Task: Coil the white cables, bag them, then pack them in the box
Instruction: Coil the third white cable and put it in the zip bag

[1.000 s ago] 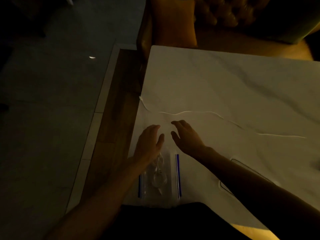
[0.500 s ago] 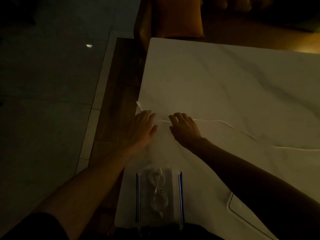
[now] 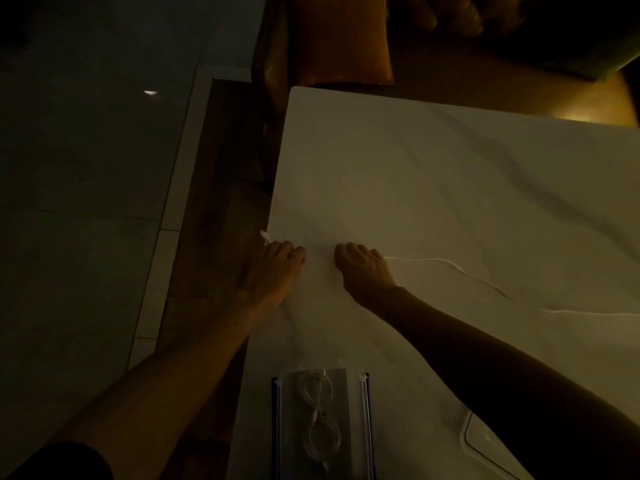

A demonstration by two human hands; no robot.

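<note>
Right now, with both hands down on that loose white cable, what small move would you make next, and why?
Probably pinch the plug end with the left hand and draw the white cable in with the right hand for a first loop: it lies uncoiled across the table, while one coil already sits in the bag.

Broad bare tabletop (image 3: 433, 174) toward far edge, loose white cable (image 3: 450, 268) trailing right, bagged cable (image 3: 320, 424) at near edge, left edge unobstructed
</note>
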